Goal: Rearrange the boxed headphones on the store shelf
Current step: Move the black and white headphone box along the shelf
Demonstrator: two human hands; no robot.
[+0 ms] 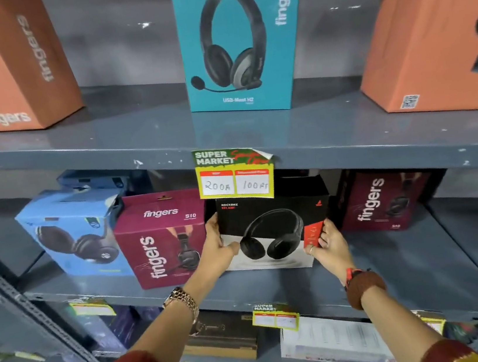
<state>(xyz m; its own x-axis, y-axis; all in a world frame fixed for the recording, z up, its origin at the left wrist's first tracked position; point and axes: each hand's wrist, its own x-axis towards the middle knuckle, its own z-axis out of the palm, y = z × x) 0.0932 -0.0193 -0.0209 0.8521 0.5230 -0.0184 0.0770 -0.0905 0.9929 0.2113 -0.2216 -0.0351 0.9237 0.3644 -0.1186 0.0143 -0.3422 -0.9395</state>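
Middle shelf (396, 263): four boxes — one blue box (76, 234), two maroon boxes (160, 241) (384, 200), one black headphone box (272, 231). Upper shelf: one teal box (239, 39), two orange. My left hand (217, 245) and right hand (329, 244), arms stretched forward, grip closed on black box sides, between maroon ones.

A grey metal shelving unit (139, 136) fills the view, its painted boards scuffed and chipped along the front edges. Its glossy grey back panel (124, 31) throws back soft glints of overhead light. A perforated angle-iron upright (31, 305) runs down the left side, another at the lower right.
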